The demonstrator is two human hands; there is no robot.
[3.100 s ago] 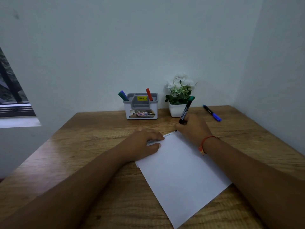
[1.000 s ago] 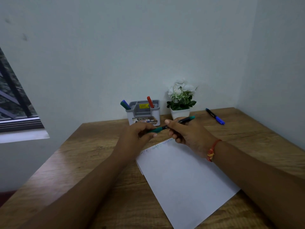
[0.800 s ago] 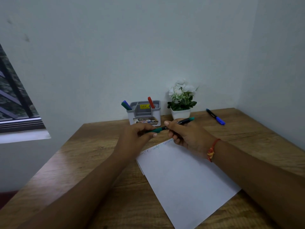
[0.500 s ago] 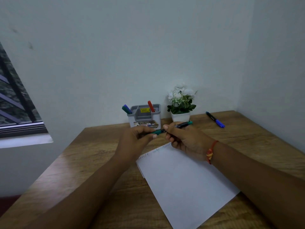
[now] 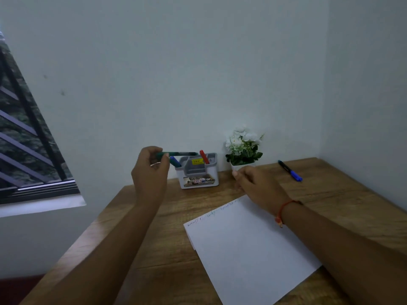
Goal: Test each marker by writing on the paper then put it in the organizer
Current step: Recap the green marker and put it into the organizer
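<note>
Green marker (image 5: 180, 153) pinched at one end in left hand (image 5: 152, 166), long axis level, free end pointing right toward organizer (image 5: 211, 172) just beside and below; right hand (image 5: 257, 183) slack, empty.

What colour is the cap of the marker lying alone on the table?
Blue. The marker shows best in the head view.
</note>
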